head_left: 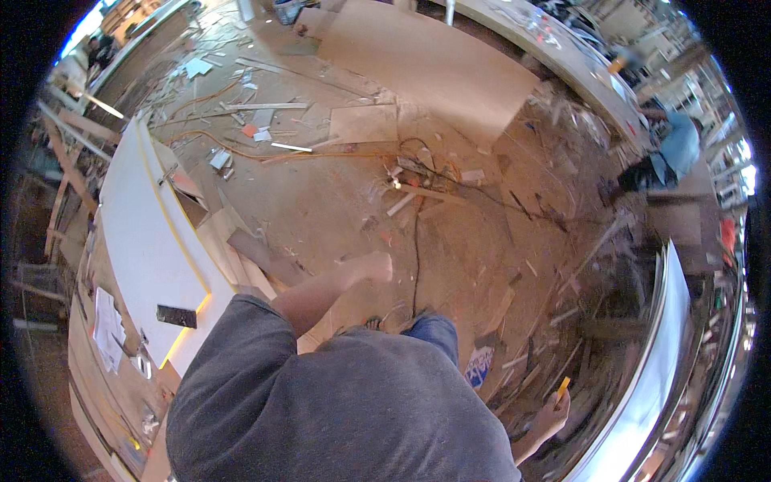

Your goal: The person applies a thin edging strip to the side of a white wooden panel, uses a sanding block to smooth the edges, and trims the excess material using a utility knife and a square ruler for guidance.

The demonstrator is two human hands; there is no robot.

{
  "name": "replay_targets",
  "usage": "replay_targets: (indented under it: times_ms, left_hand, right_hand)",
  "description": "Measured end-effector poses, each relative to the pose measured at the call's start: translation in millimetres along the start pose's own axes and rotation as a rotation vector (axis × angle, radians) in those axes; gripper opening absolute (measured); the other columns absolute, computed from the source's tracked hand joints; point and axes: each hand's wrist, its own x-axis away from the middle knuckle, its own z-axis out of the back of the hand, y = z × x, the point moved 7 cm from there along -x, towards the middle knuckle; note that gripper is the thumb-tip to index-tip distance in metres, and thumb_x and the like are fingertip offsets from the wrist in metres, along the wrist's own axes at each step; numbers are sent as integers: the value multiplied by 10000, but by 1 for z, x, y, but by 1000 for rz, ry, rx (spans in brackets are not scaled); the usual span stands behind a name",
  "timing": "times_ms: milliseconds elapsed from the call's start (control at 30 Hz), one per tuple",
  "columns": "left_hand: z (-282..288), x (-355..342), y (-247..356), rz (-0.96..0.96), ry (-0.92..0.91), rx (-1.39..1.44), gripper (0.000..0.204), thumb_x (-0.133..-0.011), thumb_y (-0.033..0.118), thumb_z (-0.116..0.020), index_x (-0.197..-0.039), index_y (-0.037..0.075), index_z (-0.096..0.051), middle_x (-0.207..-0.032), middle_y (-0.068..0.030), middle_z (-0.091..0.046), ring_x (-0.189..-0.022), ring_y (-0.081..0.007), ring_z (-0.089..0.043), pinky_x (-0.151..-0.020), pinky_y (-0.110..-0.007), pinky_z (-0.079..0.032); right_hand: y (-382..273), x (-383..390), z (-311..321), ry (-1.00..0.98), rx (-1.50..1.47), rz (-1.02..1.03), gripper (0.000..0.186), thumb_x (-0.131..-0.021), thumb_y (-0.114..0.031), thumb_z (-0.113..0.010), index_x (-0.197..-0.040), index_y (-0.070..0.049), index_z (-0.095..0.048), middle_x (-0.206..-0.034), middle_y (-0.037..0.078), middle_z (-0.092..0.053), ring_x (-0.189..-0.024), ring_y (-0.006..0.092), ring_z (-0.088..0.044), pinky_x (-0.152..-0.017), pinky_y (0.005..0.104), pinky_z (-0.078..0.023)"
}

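My left hand (376, 267) is in front of my body, above the littered floor. Its fingers look curled into a loose fist, and nothing shows in it. Low on the right, my right hand (552, 414) is closed round a small yellow-orange object (564, 386). Only a short flat end rises above the fingers, so its exact kind is hidden. Left of me lies a white panel (140, 217) with yellow edging on a work table. A dark rectangular block (176, 316) rests on its near end.
Offcuts, scraps and a dark cable (417, 257) lie over the floor. A large brown sheet (434, 60) is at the back. White sheets (642, 377) stand on edge at right. A person in a light blue shirt (677, 149) bends by the far-right bench (562, 52).
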Motion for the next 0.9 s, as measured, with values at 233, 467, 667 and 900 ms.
replay_targets:
  times_ms: [233, 467, 667, 900]
  left_hand:
    - [12, 25, -198, 731, 673, 741, 372, -953, 302, -635, -1231, 75, -735, -1175, -196, -742, -1050, -335, -719, -898, -462, -548]
    - [-142, 185, -225, 1379, 297, 622, 484, -933, 387, -662, -1155, -38, -732, -1178, -266, -713, -1057, -352, -709, -874, -488, -560]
    - [-144, 187, -196, 917, 905, 1170, 315, -1012, 261, -602, -1142, 15, -751, -1165, -125, -745, -945, -275, -722, -805, -417, -575]
    - [14, 169, -400, 1255, 826, 1235, 327, -1023, 271, -594, -1196, 23, -720, -1169, -128, -746, -975, -274, -715, -837, -414, -566]
  right_hand:
    - [-155, -226, -217, -330, 90, 244, 409, -953, -143, -665, -1340, -10, -658, -1234, 212, -708, -1087, 343, -691, -941, 418, -532]
    - [-504, -360, -441, -472, -40, 868, 498, -926, -119, -686, -1420, -98, -630, -1087, 165, -650, -1003, 328, -641, -900, 432, -527]
    - [-752, -273, -538, -721, -279, 981, 456, -946, -82, -685, -1400, -75, -648, -1153, 160, -639, -1054, 284, -645, -893, 389, -536]
    - [-1005, -175, -606, -711, -664, 1103, 391, -919, -13, -749, -1306, -42, -701, -1137, 116, -678, -1026, 223, -683, -862, 324, -577]
